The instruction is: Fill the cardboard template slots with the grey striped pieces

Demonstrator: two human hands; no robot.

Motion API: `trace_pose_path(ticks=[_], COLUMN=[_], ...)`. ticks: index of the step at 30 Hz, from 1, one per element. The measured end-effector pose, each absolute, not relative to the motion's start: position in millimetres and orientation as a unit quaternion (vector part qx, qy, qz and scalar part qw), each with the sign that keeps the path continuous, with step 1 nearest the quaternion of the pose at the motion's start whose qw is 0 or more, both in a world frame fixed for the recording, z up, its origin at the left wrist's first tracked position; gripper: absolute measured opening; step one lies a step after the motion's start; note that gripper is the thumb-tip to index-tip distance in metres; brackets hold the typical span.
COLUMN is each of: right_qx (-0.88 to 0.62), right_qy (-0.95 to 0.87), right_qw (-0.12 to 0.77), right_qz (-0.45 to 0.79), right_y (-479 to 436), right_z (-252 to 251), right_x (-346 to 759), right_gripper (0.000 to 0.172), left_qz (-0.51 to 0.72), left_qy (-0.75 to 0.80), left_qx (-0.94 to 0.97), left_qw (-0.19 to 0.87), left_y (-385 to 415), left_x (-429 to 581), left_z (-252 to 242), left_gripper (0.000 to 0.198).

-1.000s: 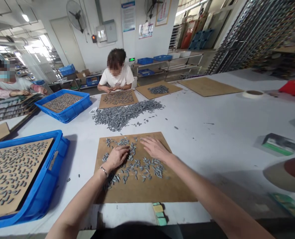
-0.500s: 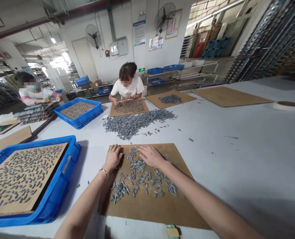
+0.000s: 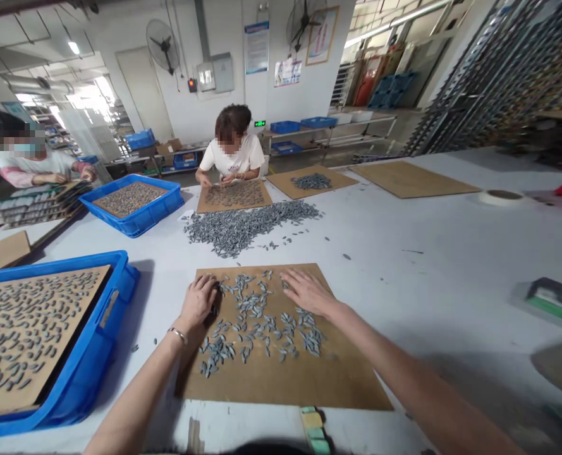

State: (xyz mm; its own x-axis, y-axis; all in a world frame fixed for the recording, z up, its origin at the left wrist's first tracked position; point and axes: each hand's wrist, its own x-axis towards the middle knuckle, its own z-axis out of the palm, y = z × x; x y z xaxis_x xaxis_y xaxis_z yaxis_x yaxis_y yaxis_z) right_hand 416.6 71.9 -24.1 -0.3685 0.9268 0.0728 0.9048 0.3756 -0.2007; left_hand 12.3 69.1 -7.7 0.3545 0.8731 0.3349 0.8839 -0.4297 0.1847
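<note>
A brown board (image 3: 281,388) lies on the white table in front of me, with many small grey leaf-shaped pieces (image 3: 252,304) scattered over its upper and middle part. My left hand (image 3: 199,299) rests at the board's upper left edge, palm down, fingers spread over a few dark pieces. Near the upper right part my right hand (image 3: 308,292) lies flat with its fingers apart, covering a piece or two. Beyond the board is a large heap of the same grey pieces (image 3: 247,226).
At the left stands a blue tray (image 3: 119,316) holding a board of spaced pieces; a second blue tray (image 3: 150,221) is farther back. Two people work across and to the left. A tape roll (image 3: 501,198) and a green-and-black box (image 3: 555,300) lie right.
My right hand has moved rightwards over the board, uncovering pieces at the top middle. The view has turned slightly right. My left hand stays at the board's left edge.
</note>
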Motion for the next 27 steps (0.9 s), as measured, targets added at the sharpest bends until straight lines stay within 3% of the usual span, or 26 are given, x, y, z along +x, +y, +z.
trace_pose_path(ticks=[6,12,17,23,27], right_qx=[-0.563,-0.439,-0.390,-0.414,-0.373], right_qy=[-0.815,-0.886,-0.903,-0.887,-0.905], right_qw=[0.140,0.140,0.162,0.188,0.180], right_qz=[0.000,0.058,0.078,0.076,0.091], right_y=[1,-79,-129,-113,-87], right_z=[-28,-22,-26,-14,-8], right_x=[436,391,408,399,354], right_gripper=[0.055,0.050,0.048,0.046,0.046], left_qz=[-0.174,-0.131,-0.158,-0.245,-0.245], left_qy=[-0.516,-0.420,-0.350,-0.453,-0.389], left_qx=[-0.839,-0.896,-0.921,-0.857,-0.887], left_qw=[-0.016,-0.055,-0.064,-0.021,-0.044], left_y=[12,-60,-100,-103,-113], left_x=[37,79,48,20,19], left_z=[-2,2,0,-11,-13], left_gripper=[0.035,0.044,0.041,0.038,0.035])
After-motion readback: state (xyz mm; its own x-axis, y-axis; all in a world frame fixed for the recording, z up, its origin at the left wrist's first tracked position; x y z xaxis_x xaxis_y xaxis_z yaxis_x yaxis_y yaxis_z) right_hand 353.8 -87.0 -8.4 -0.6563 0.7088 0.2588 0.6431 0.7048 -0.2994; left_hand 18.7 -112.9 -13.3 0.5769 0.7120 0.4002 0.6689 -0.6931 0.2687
